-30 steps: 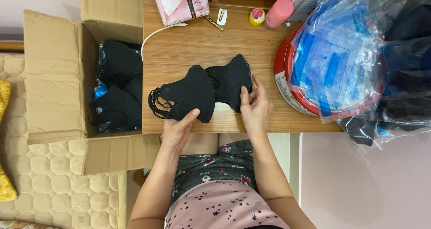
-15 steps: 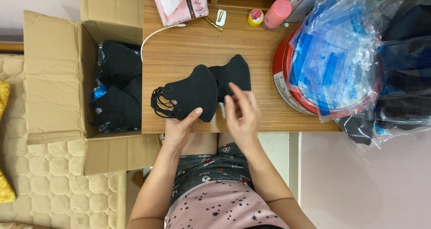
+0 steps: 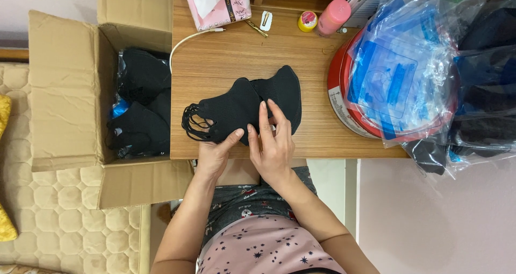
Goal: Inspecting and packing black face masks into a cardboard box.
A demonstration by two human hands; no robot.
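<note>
A stack of black face masks (image 3: 231, 110) lies on the wooden desk (image 3: 226, 59), ear loops bunched at its left end. A second black mask pile (image 3: 285, 91) overlaps it on the right. My left hand (image 3: 215, 153) grips the near edge of the left stack with thumb on top. The fingers of my right hand (image 3: 271, 145) lie spread over the seam between the two piles, pressing down on the masks.
An open cardboard box (image 3: 70, 91) at the left holds bagged black masks (image 3: 140, 107). A red round tub (image 3: 349, 102) with clear blue-printed plastic bags (image 3: 398, 75) stands at the right. A pink tissue pack (image 3: 215, 5), a pink bottle (image 3: 333, 16) and a small yellow jar (image 3: 307, 20) sit at the back.
My right hand has slid left from the right mask pile's edge onto the middle of the masks. The left stack has shifted slightly left.
</note>
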